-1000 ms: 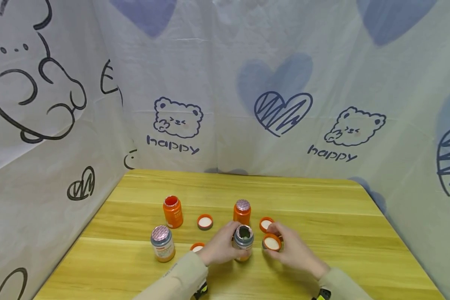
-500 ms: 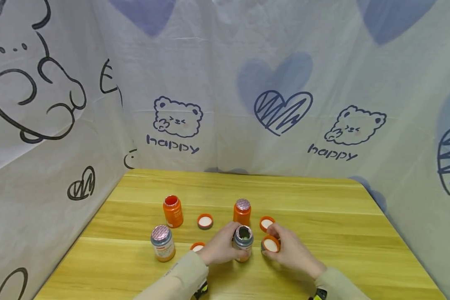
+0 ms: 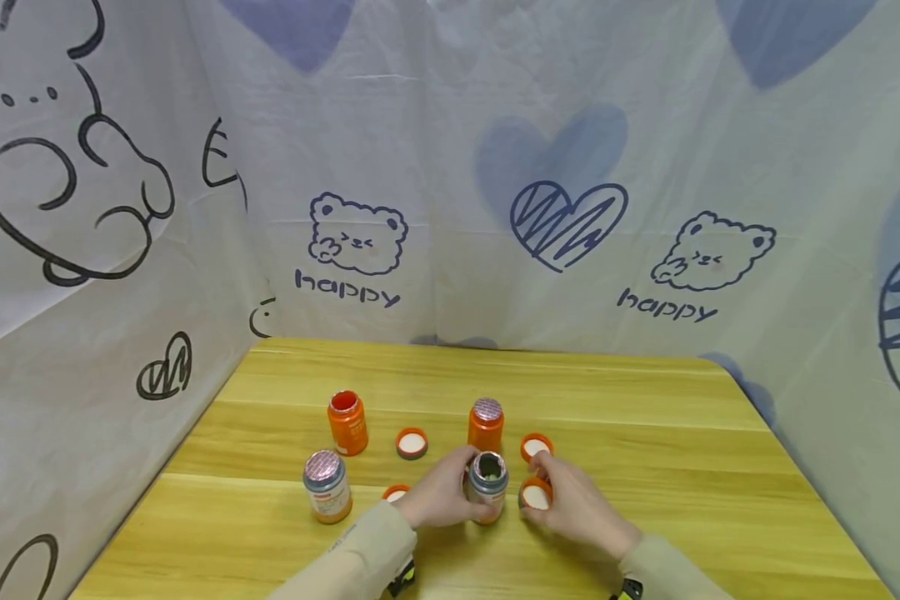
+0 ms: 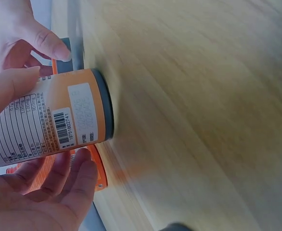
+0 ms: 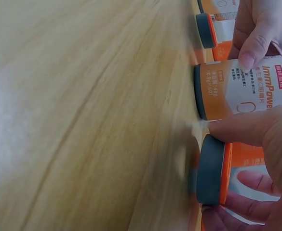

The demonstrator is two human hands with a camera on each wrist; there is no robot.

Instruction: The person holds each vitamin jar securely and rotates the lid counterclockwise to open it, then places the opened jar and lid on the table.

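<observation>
My left hand [image 3: 444, 492] grips an upright supplement bottle [image 3: 487, 493], orange below with a grey neck, its mouth uncapped. Fingers and thumb lie on both sides of its barcode label [image 4: 61, 126] in the left wrist view. Right of it, my right hand [image 3: 579, 506] pinches a grey-and-orange lid [image 3: 536, 497], white inside upward. In the right wrist view that lid [image 5: 210, 171] is close to the tabletop; whether it touches is unclear. Just behind the held bottle stands an orange bottle [image 3: 485, 427] with a foil seal. Another lid [image 3: 536, 447] lies beyond my right fingertips.
An uncapped orange bottle [image 3: 348, 431] and a foil-sealed grey-necked bottle [image 3: 328, 490] stand to the left. Two lids lie between them and my left hand, one farther back [image 3: 412, 443] and one partly hidden [image 3: 394, 493]. Printed cloth [image 3: 450, 167] hangs behind the wooden table [image 3: 645, 417].
My right hand has drawn the lid slightly toward me and to the left, nearer the bottle. My left hand and its bottle stay in place.
</observation>
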